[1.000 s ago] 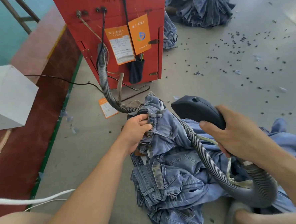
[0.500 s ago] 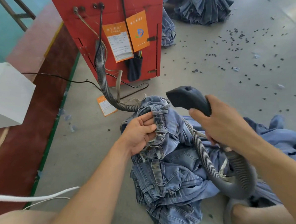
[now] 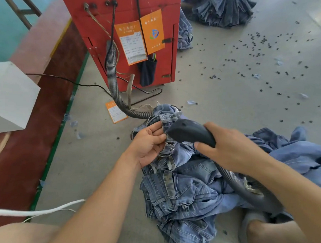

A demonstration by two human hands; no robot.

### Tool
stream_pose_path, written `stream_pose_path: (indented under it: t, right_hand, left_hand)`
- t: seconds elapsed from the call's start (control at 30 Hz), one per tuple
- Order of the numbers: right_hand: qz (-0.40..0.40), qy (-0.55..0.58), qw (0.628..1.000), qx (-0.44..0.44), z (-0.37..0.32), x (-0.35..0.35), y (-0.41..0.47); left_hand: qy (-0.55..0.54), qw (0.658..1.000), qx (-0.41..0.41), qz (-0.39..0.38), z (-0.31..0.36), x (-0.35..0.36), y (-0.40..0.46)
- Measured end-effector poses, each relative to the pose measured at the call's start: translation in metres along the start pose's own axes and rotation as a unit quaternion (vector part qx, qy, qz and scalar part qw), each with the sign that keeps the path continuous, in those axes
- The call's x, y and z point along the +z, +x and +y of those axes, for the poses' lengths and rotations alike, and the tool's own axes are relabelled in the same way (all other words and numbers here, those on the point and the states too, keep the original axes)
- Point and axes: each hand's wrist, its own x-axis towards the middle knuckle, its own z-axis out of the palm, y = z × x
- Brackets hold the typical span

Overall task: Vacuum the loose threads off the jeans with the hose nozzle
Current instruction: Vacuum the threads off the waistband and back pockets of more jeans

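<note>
A crumpled pair of blue jeans (image 3: 181,190) lies heaped on the grey floor in front of me. My left hand (image 3: 148,141) grips the bunched waistband at the top of the heap, thumb and fingers curled round the denim. My right hand (image 3: 231,150) holds the dark grey hose nozzle (image 3: 187,131), whose broad head touches the denim right next to my left fingers. The ribbed grey hose (image 3: 111,75) runs from the red machine, passes behind the jeans and loops back under my right wrist.
The red vacuum machine (image 3: 125,6) with orange tags stands close ahead. A white box (image 3: 9,95) sits on a red ledge at the left. More jeans (image 3: 304,156) lie at the right and another pile (image 3: 219,8) at the back. Dark scraps dot the floor. My foot (image 3: 261,234) rests at the lower right.
My right hand has brought the nozzle down and left onto the waistband beside my left fingers. My left hand has shifted its grip on the denim.
</note>
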Motion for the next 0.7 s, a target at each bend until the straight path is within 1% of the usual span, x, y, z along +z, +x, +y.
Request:
stream_pose_path:
  t: [0.03,0.1,0.17,0.2,0.27,0.33,0.4,0.47,0.53,0.63,0.7]
  right_hand:
    - [0.007,0.003,1.000,-0.003,-0.003,0.004,0.005]
    - [0.054,0.020,0.998,0.003,-0.009,0.008,0.018]
    - [0.106,0.055,0.993,0.012,-0.008,0.003,0.023]
    - [0.113,0.070,0.991,0.014,-0.003,0.001,0.022]
    - [0.079,0.065,0.995,0.014,0.011,-0.002,0.015]
    - [0.027,0.040,0.998,0.036,0.025,0.000,0.011]
    - [0.020,0.016,0.996,0.081,0.038,0.003,0.018]
    - [0.040,-0.030,0.991,0.125,0.052,0.002,0.024]
    - [0.053,-0.065,0.987,0.138,0.067,-0.003,0.025]
    - [0.059,-0.079,0.989,0.111,0.078,-0.013,0.018]
    - [0.044,-0.089,0.992,0.078,0.075,-0.013,0.013]
  left_hand:
    - [-0.005,1.000,-0.005,-0.004,0.000,-0.001,-0.001]
    - [-0.011,1.000,-0.011,0.000,0.001,-0.003,-0.003]
    - [-0.028,0.999,-0.011,0.026,0.004,-0.005,-0.002]
    - [-0.040,0.998,-0.008,0.046,0.005,-0.008,0.000]
    - [-0.072,0.994,0.000,0.086,0.009,-0.016,0.002]
    - [-0.111,0.986,0.011,0.122,0.012,-0.028,0.004]
    - [-0.125,0.977,0.023,0.169,0.014,-0.040,0.005]
    - [-0.094,0.971,0.012,0.220,0.012,-0.048,0.007]
    - [-0.060,0.967,-0.024,0.248,0.008,-0.047,0.009]
    - [0.014,0.964,-0.100,0.247,0.001,-0.043,0.011]
    - [0.041,0.962,-0.130,0.235,-0.005,-0.042,0.011]
